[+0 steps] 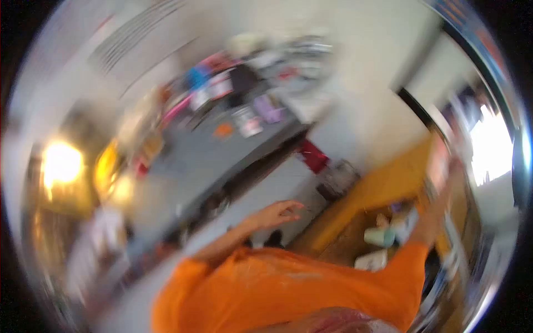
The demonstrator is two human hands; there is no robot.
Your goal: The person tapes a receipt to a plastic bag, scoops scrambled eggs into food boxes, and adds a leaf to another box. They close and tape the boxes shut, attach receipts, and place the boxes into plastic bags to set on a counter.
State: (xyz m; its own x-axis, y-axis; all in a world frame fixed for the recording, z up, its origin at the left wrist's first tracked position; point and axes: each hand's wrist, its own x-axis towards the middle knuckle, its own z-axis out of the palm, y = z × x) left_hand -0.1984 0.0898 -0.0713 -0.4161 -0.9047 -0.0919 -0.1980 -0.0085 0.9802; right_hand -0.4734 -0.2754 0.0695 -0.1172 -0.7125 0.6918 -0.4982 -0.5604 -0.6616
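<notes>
My left hand [277, 214] is held out in front of my orange shirt [277, 283], over the pale floor. Its fingers are loosely bent and a little apart, with nothing seen in them. Far out to the right stretches my other arm; my right hand [454, 166] is smeared by motion near the upper end of a yellow-brown wooden piece of furniture [397, 172]. Whether it touches or holds anything there cannot be made out. Below that arm, a pale green cup-like thing [380, 237] and a whitish box-like thing [371, 261] sit inside the wooden furniture.
A long grey table [194, 150] runs diagonally on the left, with blurred papers, a purple item [268, 109] and an orange piece [224, 130] on it. A dark red thing [313, 156] is beyond its end. A bright window [491, 147] is at right, a glowing lamp [62, 164] at left.
</notes>
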